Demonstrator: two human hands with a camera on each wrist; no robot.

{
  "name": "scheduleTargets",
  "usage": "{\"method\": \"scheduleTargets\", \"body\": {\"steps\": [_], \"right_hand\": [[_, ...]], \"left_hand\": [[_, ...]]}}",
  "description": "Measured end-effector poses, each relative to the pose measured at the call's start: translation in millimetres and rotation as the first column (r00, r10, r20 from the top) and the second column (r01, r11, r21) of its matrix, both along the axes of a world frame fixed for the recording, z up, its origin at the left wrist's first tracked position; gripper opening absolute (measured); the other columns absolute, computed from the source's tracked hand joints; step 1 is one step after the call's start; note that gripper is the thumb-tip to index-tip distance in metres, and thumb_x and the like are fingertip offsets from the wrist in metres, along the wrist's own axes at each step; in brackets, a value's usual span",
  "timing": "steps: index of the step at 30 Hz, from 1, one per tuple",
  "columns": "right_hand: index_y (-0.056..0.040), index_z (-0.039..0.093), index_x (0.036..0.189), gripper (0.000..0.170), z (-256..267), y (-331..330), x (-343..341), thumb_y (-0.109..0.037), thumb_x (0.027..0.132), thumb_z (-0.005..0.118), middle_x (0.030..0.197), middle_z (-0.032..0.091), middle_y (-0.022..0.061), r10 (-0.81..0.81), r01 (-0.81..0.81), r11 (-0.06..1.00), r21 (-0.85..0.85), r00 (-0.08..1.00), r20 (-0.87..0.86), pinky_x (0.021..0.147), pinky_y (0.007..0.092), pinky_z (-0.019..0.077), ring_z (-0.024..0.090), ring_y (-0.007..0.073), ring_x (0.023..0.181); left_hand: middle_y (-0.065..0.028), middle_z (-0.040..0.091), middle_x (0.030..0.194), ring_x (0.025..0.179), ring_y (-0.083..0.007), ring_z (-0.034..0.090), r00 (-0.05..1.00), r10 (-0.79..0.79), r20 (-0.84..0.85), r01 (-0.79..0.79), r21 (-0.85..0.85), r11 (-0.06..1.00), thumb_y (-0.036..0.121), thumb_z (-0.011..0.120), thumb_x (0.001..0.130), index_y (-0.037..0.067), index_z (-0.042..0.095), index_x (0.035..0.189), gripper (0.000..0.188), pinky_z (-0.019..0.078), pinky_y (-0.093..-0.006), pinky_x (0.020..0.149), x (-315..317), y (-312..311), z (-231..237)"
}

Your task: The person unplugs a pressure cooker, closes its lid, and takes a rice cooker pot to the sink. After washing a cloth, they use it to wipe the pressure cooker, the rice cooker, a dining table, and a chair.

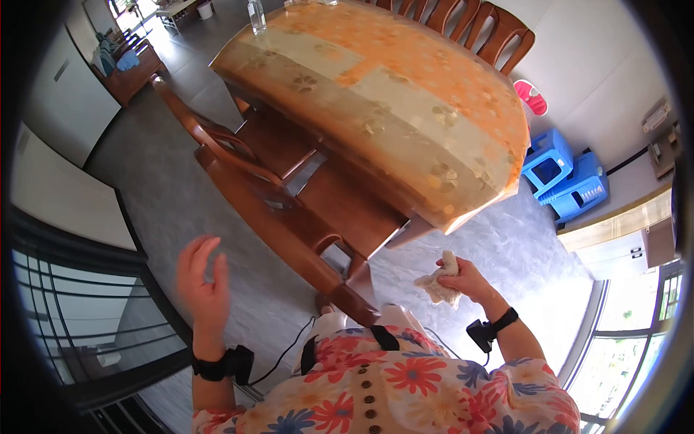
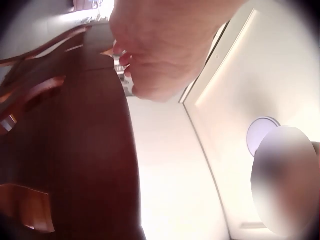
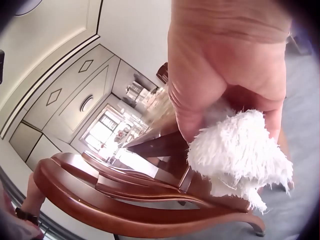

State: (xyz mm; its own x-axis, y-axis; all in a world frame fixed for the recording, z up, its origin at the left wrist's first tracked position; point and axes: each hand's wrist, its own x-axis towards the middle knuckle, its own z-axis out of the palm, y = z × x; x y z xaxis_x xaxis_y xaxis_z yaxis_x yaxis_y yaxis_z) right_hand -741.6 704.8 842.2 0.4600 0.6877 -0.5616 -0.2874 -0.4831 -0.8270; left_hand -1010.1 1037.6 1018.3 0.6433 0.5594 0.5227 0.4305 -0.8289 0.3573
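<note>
In the head view the right hand (image 1: 468, 281) pinches a crumpled, off-white fluffy cloth (image 1: 439, 289) between thumb and fingers. The right wrist view shows the same cloth (image 3: 240, 155) bunched under the palm, its shaggy end hanging down. To the left, the left hand (image 1: 202, 282) is raised with its fingers loosely bent and nothing in them, slightly blurred. Nearest to both hands is a brown wooden chair (image 1: 271, 224), whose curved backrest lies between them. From the left wrist, the chair's dark wood (image 2: 95, 150) stands close beside that hand.
A table (image 1: 405, 94) with a patterned orange and cream cover stands beyond the chair, a clear bottle (image 1: 256, 16) at its far left. Blue plastic stools (image 1: 575, 184) are by the right wall. More wooden chairs (image 1: 499, 32) line the far side. Dark-barred glass (image 1: 94, 311) is at left.
</note>
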Motion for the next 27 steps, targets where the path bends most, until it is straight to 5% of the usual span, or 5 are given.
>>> {"method": "scheduleTargets", "body": {"steps": [6,11,16,27], "right_hand": [[0.0002,0.053,0.109,0.041,12,26,-25,-0.012,0.074,0.068,0.093,0.059,0.0054,-0.094,0.094,0.995,-0.021,0.995,-0.018,0.077,0.0262,0.0468,0.056,0.0126,0.085],[0.0007,0.053,0.110,0.041,15,17,-21,-0.011,0.074,0.068,0.093,0.059,0.0056,-0.184,0.185,0.981,-0.061,0.983,0.010,0.078,0.0269,0.0471,0.056,0.0126,0.085],[0.0007,0.053,0.110,0.041,16,12,-17,-0.012,0.074,0.067,0.093,0.059,0.0063,-0.234,0.234,0.969,-0.079,0.972,0.006,0.078,0.0267,0.0469,0.057,0.0134,0.085],[0.0008,0.054,0.110,0.042,44,14,-11,-0.013,0.073,0.067,0.092,0.059,0.0065,-0.300,0.307,0.949,-0.068,0.949,0.098,0.076,0.0264,0.0468,0.056,0.0129,0.084]], "left_hand": [[-0.0130,0.053,0.113,0.107,-0.0307,0.049,0.903,-0.416,0.106,0.407,0.097,0.908,0.006,0.053,0.082,0.000,0.059,0.100,0.019,0.0393,-0.0377,0.090,76,38,-9],[-0.0140,0.053,0.114,0.109,-0.0319,0.047,0.854,-0.521,0.014,0.514,0.138,0.846,0.017,0.042,0.088,0.000,0.059,0.100,0.027,0.0356,-0.0398,0.092,103,40,-8],[-0.0141,0.054,0.113,0.109,-0.0323,0.047,0.860,-0.509,0.034,0.494,0.190,0.848,0.023,0.032,0.090,0.001,0.060,0.100,0.037,0.0333,-0.0406,0.094,106,36,-8],[-0.0074,0.058,0.105,0.101,-0.0265,0.051,0.862,-0.504,0.057,0.466,0.307,0.830,0.023,0.039,0.089,0.008,0.063,0.098,0.029,0.0316,-0.0364,0.088,200,41,-12]]}}
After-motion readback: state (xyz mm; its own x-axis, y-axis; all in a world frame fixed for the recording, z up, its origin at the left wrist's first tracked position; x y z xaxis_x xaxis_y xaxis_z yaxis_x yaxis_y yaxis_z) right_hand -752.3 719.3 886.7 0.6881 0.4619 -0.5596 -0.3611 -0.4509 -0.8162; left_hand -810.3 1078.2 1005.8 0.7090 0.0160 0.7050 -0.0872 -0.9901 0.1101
